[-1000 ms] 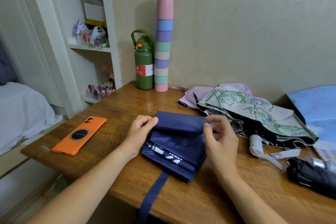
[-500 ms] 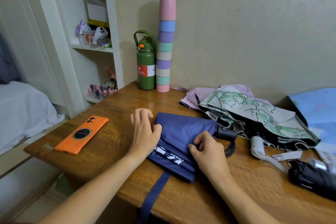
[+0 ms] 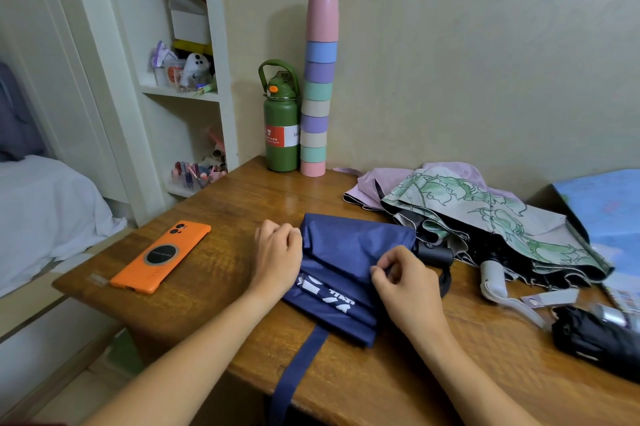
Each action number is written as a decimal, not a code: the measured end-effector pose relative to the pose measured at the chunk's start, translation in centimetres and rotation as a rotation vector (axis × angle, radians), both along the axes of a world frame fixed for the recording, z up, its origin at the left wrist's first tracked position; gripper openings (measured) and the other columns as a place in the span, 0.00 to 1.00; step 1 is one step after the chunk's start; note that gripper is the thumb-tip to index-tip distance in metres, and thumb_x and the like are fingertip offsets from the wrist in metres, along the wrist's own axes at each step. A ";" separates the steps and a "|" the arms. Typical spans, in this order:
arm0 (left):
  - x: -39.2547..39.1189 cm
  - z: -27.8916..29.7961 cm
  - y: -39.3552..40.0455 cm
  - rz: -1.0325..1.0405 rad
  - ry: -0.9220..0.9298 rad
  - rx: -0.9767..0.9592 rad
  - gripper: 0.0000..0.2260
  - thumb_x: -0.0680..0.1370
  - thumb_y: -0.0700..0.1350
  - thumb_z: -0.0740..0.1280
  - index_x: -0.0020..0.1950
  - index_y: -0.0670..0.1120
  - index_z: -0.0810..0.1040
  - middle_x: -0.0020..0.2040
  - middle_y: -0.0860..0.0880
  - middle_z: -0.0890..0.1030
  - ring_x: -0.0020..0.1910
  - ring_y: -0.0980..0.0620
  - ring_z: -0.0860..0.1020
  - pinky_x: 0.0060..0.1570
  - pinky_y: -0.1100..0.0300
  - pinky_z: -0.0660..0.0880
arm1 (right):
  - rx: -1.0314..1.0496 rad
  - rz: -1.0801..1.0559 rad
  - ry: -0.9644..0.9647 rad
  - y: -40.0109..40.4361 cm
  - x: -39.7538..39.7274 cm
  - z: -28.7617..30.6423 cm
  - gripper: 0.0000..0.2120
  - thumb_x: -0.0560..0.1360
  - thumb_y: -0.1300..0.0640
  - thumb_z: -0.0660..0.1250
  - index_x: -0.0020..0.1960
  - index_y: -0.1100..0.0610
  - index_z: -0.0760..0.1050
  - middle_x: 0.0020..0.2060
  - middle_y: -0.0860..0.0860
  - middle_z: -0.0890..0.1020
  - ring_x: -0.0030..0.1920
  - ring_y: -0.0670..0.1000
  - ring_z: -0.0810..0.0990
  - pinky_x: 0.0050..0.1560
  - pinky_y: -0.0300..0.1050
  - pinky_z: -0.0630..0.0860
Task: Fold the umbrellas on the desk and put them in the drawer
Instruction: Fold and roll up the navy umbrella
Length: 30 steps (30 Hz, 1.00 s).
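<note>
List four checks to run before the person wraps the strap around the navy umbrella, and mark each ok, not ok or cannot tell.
1. Canopy folds gathered flat: ok. The navy umbrella lies in neat layers on the desk.
2. Both hands holding the folds: ok. The left hand presses the left edge; the right hand pinches the fabric.
3. Strap free to grab: ok. The strap hangs loose over the desk's front edge.
4. Handle clear of other umbrellas: not ok. The black handle lies right against the green-patterned umbrella.
5. Drawer open and ready: cannot tell. No drawer is in view.
</note>
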<state>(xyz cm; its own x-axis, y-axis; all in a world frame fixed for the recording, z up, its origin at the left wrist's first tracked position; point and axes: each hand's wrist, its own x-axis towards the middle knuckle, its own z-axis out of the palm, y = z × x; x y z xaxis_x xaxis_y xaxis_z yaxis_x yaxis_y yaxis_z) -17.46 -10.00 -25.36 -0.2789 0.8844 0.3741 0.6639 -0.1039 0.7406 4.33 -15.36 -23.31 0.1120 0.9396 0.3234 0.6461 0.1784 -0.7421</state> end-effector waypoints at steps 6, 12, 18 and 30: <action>-0.4 0.3 -0.4 -0.154 -0.208 0.067 0.07 0.81 0.45 0.66 0.43 0.48 0.79 0.52 0.53 0.74 0.55 0.52 0.74 0.56 0.61 0.68 | 0.133 -0.011 0.207 -0.3 -0.2 0.6 0.08 0.76 0.61 0.71 0.42 0.52 0.75 0.29 0.48 0.75 0.31 0.45 0.73 0.35 0.35 0.69; -0.5 0.3 -0.4 -0.256 -0.326 0.012 0.18 0.74 0.58 0.66 0.41 0.43 0.80 0.54 0.52 0.73 0.57 0.56 0.74 0.56 0.68 0.65 | 0.166 -0.006 0.256 -0.2 -0.2 0.5 0.08 0.76 0.60 0.71 0.42 0.52 0.74 0.29 0.49 0.74 0.30 0.45 0.71 0.35 0.36 0.67; -0.8 0.0 0.0 -0.203 -0.313 0.055 0.10 0.80 0.40 0.70 0.39 0.47 0.80 0.53 0.52 0.74 0.55 0.57 0.75 0.55 0.70 0.66 | 0.179 -0.015 0.274 0.0 -0.1 0.5 0.08 0.76 0.60 0.71 0.42 0.52 0.74 0.31 0.53 0.76 0.30 0.45 0.71 0.35 0.36 0.67; -0.4 0.9 -0.6 -0.139 -0.288 -0.042 0.20 0.84 0.56 0.62 0.44 0.43 0.81 0.54 0.55 0.73 0.60 0.55 0.69 0.65 0.60 0.62 | 0.170 -0.019 0.257 0.1 0.1 0.4 0.07 0.76 0.61 0.69 0.44 0.51 0.74 0.32 0.50 0.77 0.32 0.46 0.72 0.37 0.36 0.68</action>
<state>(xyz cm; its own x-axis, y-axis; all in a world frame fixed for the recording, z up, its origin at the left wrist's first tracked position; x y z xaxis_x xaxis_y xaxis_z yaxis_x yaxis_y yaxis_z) -17.86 -10.60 -24.47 -0.2433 0.9346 0.2595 0.4080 -0.1441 0.9015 4.44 -15.23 -22.91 0.2277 0.8716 0.4342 0.4456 0.3031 -0.8423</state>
